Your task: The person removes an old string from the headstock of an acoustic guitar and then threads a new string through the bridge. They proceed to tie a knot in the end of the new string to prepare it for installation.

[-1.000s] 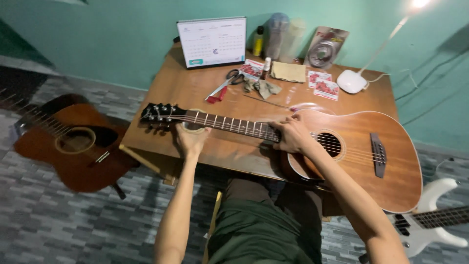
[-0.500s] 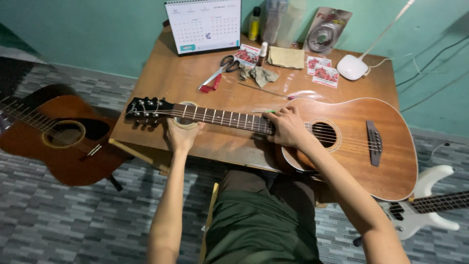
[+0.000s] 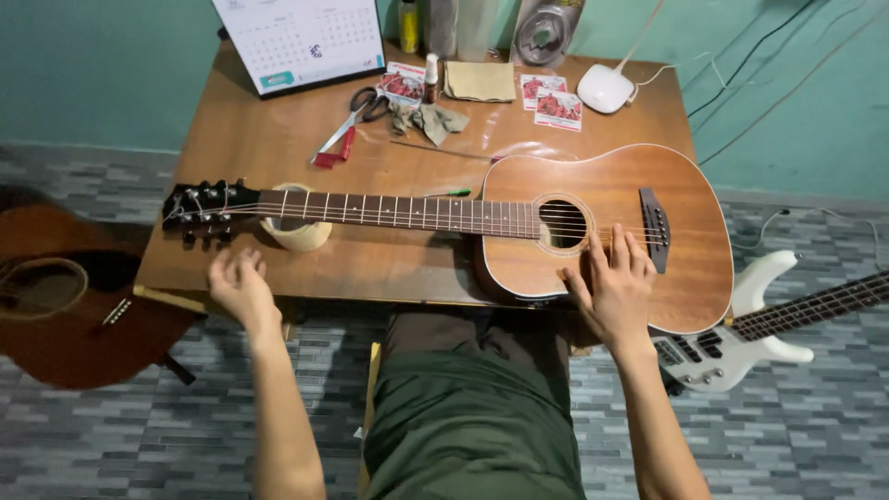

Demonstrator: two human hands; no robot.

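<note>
A brown acoustic guitar (image 3: 593, 199) lies flat across the wooden table (image 3: 278, 139), its neck resting on a roll of tape (image 3: 298, 234) and its dark headstock (image 3: 199, 208) pointing left. My right hand (image 3: 613, 289) rests flat on the guitar's body, between the sound hole and the bridge, fingers spread. My left hand (image 3: 239, 287) hovers with loose fingers at the table's front edge, just below the headstock and the tape roll, holding nothing.
Scissors with a red tool (image 3: 356, 111), a crumpled cloth (image 3: 426, 118), string packets (image 3: 554, 100), a desk calendar (image 3: 301, 39) and a white lamp base (image 3: 604, 88) sit at the table's back. Another acoustic guitar (image 3: 65, 306) lies on the floor left, a white electric bass (image 3: 741, 338) right.
My left hand came off the neck near the tape roll and dropped to the table's front edge. My right hand slid from the neck joint down onto the body beside the bridge.
</note>
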